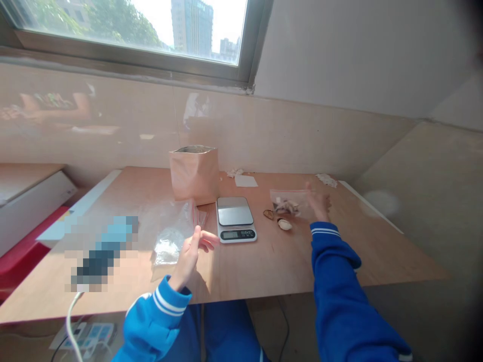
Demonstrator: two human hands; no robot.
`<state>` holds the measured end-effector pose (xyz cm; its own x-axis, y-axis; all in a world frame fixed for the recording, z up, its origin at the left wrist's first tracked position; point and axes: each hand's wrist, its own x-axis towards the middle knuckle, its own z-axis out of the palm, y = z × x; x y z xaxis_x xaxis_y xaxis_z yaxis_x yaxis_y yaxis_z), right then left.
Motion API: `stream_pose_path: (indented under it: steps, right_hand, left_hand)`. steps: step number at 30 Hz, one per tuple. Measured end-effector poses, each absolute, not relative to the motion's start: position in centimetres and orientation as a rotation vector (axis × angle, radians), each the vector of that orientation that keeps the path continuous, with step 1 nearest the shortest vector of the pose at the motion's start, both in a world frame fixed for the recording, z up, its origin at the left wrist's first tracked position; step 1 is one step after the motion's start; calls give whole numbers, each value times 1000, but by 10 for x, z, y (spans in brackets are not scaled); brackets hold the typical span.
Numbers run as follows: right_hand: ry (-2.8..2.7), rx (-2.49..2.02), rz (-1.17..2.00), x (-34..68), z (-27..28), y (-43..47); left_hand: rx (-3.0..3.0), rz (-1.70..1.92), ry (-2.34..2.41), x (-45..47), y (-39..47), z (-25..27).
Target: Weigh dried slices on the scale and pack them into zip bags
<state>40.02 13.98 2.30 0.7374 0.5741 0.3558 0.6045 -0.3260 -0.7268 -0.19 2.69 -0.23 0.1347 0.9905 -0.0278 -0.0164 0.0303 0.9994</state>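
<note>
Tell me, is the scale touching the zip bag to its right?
Apart: the head view shows a strip of tabletop between the scale and that zip bag.

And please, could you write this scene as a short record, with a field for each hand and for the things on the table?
Left hand: holds nothing visible, fingers loosely curled by the near left corner of the scale
Right hand: at the right end of the filled zip bag; grip unclear
Scale display: too small to read
Paper bag: upright, open at the top, behind the scale to its left
Clear plastic bags: left of the scale
Loose pieces: brown loop and pale piece, right of the scale
</note>
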Motion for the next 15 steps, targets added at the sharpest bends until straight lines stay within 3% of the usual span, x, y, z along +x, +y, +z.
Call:
stream_pose_path:
  steps: [3,7,11,15]
  right_hand:
    - [-1183,-1931,-264,382,-7,130]
    - [-1950,-1656,-198,351,-60,109]
    - [-2009,-1743,-234,344,-84,97]
    - [-1956,-1705,-79,335,-66,101]
  left_hand:
    - [1232,1140,1169,-11,31,-1]
    - [1239,1189,1240,-24,41,5]
    - [1260,1253,1239,-34,48,9]
    - [1278,1326,1299,-43,45,1]
